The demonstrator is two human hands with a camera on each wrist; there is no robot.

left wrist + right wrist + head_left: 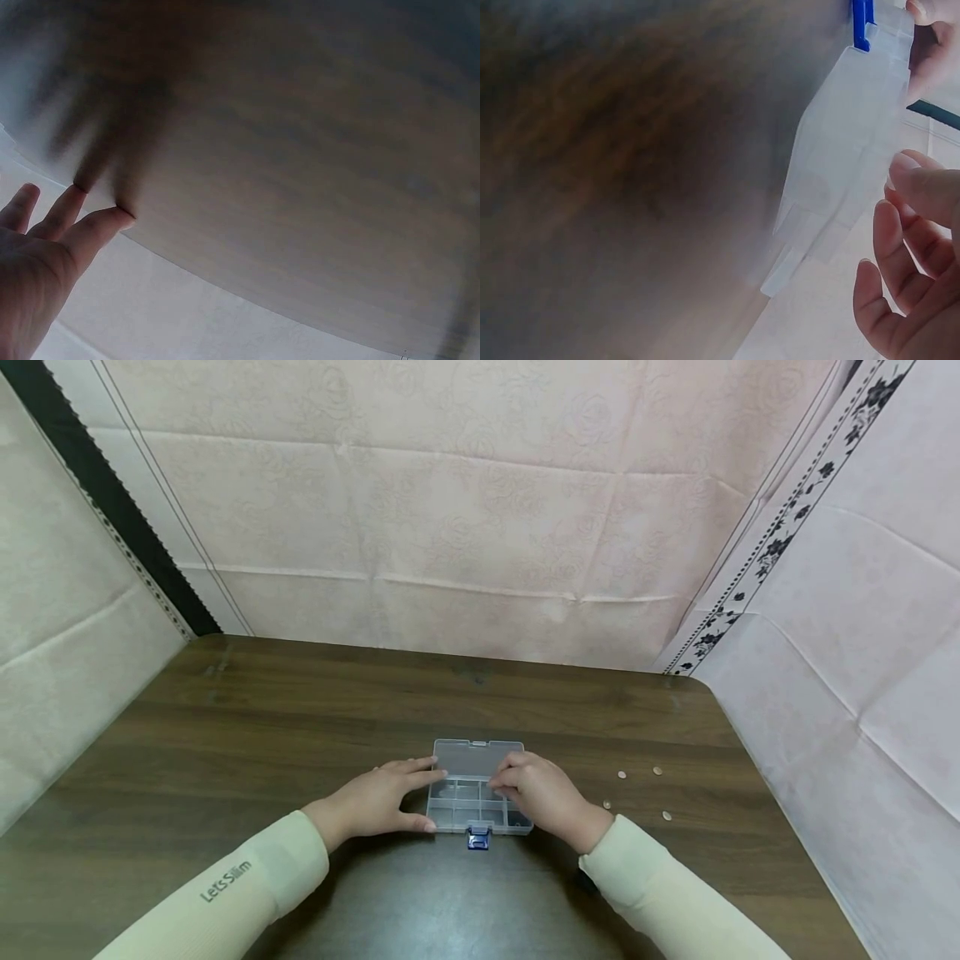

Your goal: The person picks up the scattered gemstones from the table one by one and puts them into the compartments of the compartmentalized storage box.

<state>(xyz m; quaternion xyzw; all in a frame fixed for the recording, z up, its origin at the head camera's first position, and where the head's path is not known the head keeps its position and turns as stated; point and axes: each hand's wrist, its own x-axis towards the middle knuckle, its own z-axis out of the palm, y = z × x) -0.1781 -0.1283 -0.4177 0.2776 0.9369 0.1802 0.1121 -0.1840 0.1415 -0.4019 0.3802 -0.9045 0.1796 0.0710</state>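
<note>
Pale cloth (465,527) hangs well beyond the left grip (375,802) and the right grip (546,792), and out to either side of them. The wood-grained table (300,718) meets that cloth at its far edge; more of its wood stretches left of the left grip than right of the right one. Between the two sits a clear compartment box (467,817), its lid (465,758) opened away. The left grip lies open, fingers extended, touching the box's left edge. The right grip is curled over the right-hand compartments; whether it pinches anything cannot be told. What the compartments contain is too small to make out. A blue latch (478,837) marks the near edge, between both grips. Four small discs (657,771) lie apart, right of the right grip.
</note>
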